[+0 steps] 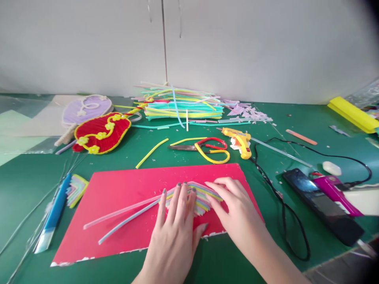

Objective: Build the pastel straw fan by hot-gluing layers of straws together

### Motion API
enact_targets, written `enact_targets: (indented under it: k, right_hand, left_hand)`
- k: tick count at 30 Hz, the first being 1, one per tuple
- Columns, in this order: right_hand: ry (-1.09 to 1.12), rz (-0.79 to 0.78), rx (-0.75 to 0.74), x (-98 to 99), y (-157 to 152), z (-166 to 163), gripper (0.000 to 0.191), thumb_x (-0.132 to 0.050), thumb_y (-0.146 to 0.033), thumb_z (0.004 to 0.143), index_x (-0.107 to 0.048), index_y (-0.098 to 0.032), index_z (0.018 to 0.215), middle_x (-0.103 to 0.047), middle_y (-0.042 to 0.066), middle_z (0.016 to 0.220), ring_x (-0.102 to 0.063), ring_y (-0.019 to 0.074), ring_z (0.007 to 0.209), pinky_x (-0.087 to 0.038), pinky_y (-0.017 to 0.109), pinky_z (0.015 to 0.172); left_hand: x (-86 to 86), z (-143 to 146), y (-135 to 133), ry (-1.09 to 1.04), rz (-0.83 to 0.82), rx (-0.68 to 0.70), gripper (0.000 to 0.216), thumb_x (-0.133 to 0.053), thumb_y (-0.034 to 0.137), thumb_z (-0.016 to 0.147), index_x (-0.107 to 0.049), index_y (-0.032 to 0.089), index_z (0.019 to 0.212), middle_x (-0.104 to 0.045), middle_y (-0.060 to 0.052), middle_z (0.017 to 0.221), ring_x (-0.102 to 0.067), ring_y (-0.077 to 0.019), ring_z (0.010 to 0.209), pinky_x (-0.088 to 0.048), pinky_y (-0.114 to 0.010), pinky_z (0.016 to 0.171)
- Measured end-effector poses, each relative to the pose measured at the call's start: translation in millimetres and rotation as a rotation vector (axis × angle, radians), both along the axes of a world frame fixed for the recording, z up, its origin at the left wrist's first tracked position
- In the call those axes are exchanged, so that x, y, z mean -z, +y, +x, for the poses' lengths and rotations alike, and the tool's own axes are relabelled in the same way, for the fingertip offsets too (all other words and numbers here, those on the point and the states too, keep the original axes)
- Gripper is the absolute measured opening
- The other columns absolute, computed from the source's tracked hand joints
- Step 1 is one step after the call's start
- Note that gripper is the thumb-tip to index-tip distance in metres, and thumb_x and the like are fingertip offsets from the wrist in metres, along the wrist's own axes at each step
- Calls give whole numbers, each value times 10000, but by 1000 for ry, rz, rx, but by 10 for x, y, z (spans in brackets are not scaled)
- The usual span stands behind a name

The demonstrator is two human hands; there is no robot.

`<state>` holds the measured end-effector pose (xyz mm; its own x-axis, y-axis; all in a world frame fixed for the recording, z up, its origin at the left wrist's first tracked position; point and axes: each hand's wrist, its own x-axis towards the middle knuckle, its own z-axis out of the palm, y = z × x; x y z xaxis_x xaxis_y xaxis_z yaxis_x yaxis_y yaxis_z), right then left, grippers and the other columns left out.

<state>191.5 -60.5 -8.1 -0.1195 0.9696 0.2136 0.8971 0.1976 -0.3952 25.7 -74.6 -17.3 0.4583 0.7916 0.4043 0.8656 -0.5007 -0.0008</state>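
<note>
A chevron-shaped panel of pastel pipe cleaners [204, 200], pink, yellow, green and blue, lies on a red board [124, 189]. Two long ends, a pink pipe cleaner [121, 210] and a pale blue pipe cleaner [127, 221], stretch from it to the left. My left hand [174, 228] rests flat over the panel's left half, fingers stretched out, hiding part of it. On the right half, my right hand [237, 209] has its thumb and index finger closed around the top edge of the strips.
Scissors [204, 148] and a yellow glue gun [241, 142] lie beyond the board. Bundled pipe cleaners [183, 108] are at the back. Left are a red fan [102, 136] and a blue cutter [56, 209]. A phone [322, 207] and black cable [284, 205] sit right.
</note>
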Motion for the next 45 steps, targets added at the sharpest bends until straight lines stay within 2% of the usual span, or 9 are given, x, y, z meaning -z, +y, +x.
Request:
enact_targets:
  k: [5,10,17,21,29,37,45]
  right_hand:
    - [110,-75,-21,34,136,-133,253,-546,-166,879,-648,-214,1106,-613,77,985,-599,232,935,-547,389,825]
    - [239,-87,-15,80,148,-187,239,-555,-144,868,-658,-251,1055,-624,49,956,-606,207,913,-553,345,807]
    - [239,-43,45,120,132,-170,233,-583,-171,857,-644,-228,1074,-640,62,1037,-593,234,993,-540,391,849]
    - [284,-76,41,121,143,-168,226,-584,-157,852,-641,-224,1060,-668,50,1013,-619,215,954,-552,365,824]
    - [319,-81,30,104,155,-162,195,-594,-126,838,-651,-226,996,-681,44,985,-627,210,935,-548,354,829]
    - [327,-78,-15,75,167,-117,272,-595,-125,834,-620,-245,1077,-678,34,1043,-630,193,979,-545,328,846]
    - [363,-59,-27,57,175,-149,231,-567,-131,841,-633,-243,1032,-691,31,957,-662,173,891,-564,308,801]
  left_hand:
    - [2,-20,-4,30,-27,5,503,-217,339,993,-641,140,1176,-630,-108,1275,-561,-278,1193,-427,-489,988]
    - [22,-37,12,13,-56,19,464,-262,350,985,-634,164,1189,-628,-103,1276,-562,-283,1192,-427,-506,993]
    - [-15,-68,28,13,-90,3,459,-252,343,985,-614,184,1219,-633,-106,1266,-540,-283,1224,-424,-532,997]
    - [-27,-66,23,25,-96,-5,462,-238,336,990,-613,194,1221,-641,-122,1249,-553,-281,1209,-381,-562,1019]
    - [-2,-78,17,12,-106,-9,432,-287,343,985,-622,198,1217,-639,-113,1255,-547,-268,1216,-261,-535,1101]
    - [-35,-53,33,25,-57,9,445,-274,329,984,-649,185,1175,-631,-104,1273,-551,-283,1212,-369,-507,1026]
    - [-19,-64,34,14,-103,8,430,-288,321,982,-644,182,1178,-637,-113,1261,-564,-280,1197,-384,-533,1029]
